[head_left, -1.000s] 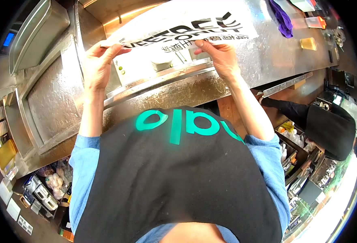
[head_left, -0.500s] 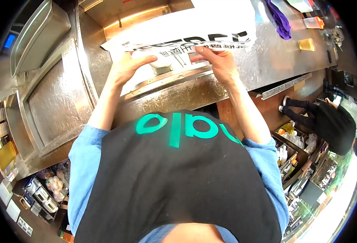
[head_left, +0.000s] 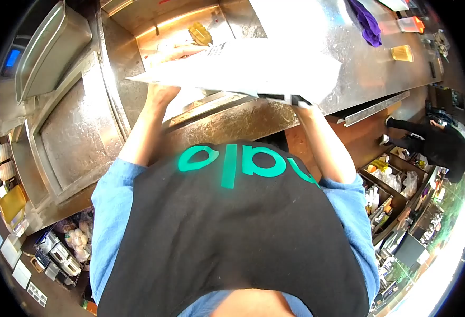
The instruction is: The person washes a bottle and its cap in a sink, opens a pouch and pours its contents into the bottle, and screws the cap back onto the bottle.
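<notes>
A bright white printed bag (head_left: pixel 274 66) spreads across the top middle, above the metal counter's front edge. At its left end is my left hand (head_left: pixel 165 91), with fingers showing above the bag and the palm below it, closed round the bag. My right hand (head_left: pixel 305 110) is at the lower right side of the bag, and its fingers are hidden behind the white sheet. Dark print shows along the bag's lower edge. The bag covers most of what lies on the counter under it.
A metal sink (head_left: pixel 137 53) holds a yellowish object (head_left: pixel 199 34). On the counter (head_left: pixel 369 74) are a purple cloth (head_left: pixel 367 24), a yellow cup (head_left: pixel 402 53) and an orange-lidded container (head_left: pixel 413 24). Another person (head_left: pixel 441 145) stands at the right beyond an open drawer (head_left: pixel 375 108).
The bag has turned over, so its large lettering no longer shows. My left hand has moved to grasp its left end. The other person has moved farther off to the right.
</notes>
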`<state>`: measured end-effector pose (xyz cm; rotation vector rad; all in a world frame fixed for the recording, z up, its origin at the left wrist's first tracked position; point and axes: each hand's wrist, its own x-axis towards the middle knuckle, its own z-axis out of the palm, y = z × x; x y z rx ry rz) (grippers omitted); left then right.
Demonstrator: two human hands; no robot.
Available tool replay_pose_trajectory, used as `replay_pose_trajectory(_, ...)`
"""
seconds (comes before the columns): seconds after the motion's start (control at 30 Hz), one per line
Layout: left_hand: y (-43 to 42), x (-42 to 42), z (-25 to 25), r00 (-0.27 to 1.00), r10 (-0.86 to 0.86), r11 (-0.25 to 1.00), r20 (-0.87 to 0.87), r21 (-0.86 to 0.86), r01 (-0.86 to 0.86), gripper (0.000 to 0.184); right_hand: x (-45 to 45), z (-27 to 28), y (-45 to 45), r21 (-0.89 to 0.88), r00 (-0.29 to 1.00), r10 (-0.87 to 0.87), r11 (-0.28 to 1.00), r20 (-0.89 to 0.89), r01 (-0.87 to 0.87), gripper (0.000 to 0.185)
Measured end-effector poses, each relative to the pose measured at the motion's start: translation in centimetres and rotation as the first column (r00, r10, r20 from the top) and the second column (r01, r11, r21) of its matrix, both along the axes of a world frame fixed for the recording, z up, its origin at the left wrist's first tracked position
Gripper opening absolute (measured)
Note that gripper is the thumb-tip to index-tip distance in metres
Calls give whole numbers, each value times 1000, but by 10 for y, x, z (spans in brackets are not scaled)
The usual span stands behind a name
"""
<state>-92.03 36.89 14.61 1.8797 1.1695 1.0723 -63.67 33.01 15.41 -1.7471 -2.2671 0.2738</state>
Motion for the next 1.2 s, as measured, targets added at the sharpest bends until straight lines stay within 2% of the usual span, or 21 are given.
replay_pose_trajectory(0.07,0,4,6,990,9,989,141,-149,12,14,15,-30,7,82,999,-7,997,-53,12,16)
replay_pose_trajectory(0.17,-14,-5,20,997,77,924,29,-378,-60,19,0,-15,7,67,970,44,997,-238,-28,18)
replay_pose_trajectory(0.2,-13,-10,18,993,76,912,96,-408,-31,32,-10,-3,4,40,947,63,998,-316,-53,19)
replay_pose_trajectory(0.27,-19,-17,10,983,129,928,130,-364,-74,41,-23,19,2,-483,680,-382,874,-625,48,20)
replay_pose_trajectory(0.33,-31,-23,13,981,155,906,115,-412,-95,56,-30,33,2,-417,380,-368,907,-849,-53,19)
replay_pose_trajectory(0.37,-38,-26,14,983,157,902,97,-420,-103,56,-33,36,-1,-371,200,-348,924,-916,-92,18)
replay_pose_trajectory(0.43,-48,-32,11,986,155,897,58,-427,-116,56,-37,27,-2,-427,256,-396,901,-882,-79,18)
replay_pose_trajectory(0.5,-51,-34,15,987,161,907,16,-397,-141,56,-42,16,-6,-476,239,-450,877,-861,-62,18)
replay_pose_trajectory(0.63,-63,-34,23,978,203,906,35,-386,-175,53,-48,16,-6,-378,43,-376,924,-926,-58,19)
replay_pose_trajectory(0.67,-66,-34,23,975,217,901,42,-394,-183,51,-50,3,-5,-441,43,-439,896,-898,-53,19)
replay_pose_trajectory(0.7,-67,-28,23,976,207,900,61,-403,-166,49,-48,-4,-8,-478,146,-467,877,-872,-49,18)
replay_pose_trajectory(0.73,-70,-22,27,962,254,879,104,-440,-185,45,-50,-19,-7,-486,111,-484,874,-868,12,18)
replay_pose_trajectory(0.77,-74,-16,32,944,294,858,150,-476,-192,41,-52,-8,-8,-538,-46,-538,843,-842,5,18)
replay_pose_trajectory(0.83,-80,1,47,952,269,867,142,-467,-176,34,-47,15,-7,-546,-217,-539,837,-814,-33,19)
replay_pose_trajectory(0.87,-84,11,56,971,182,880,157,-466,-90,31,-44,15,-6,-461,-304,-458,885,-835,-67,17)
replay_pose_trajectory(0.9,-89,20,65,980,109,884,167,-467,-19,29,-43,12,-3,-473,-435,-475,872,-765,-122,17)
replay_pose_trajectory(0.97,-97,44,85,972,-207,821,112,-521,235,25,-28,30,-8,-428,-593,-449,884,-668,-187,22)
replay_pose_trajectory(1.03,-107,86,99,873,-469,695,133,-554,458,23,0,50,-18,-414,-646,-434,889,-628,-194,23)
replay_pose_trajectory(1.1,-118,133,84,792,-598,541,125,-667,513,29,43,72,-38,-361,-667,-394,912,-633,-196,20)
replay_pose_trajectory(1.17,-129,193,61,810,-558,495,182,-710,501,40,103,79,-64,-331,-654,-350,930,-671,-158,20)
replay_pose_trajectory(1.2,-130,225,40,791,-606,644,84,-532,550,44,137,82,-80,-335,-639,-322,936,-698,-106,20)
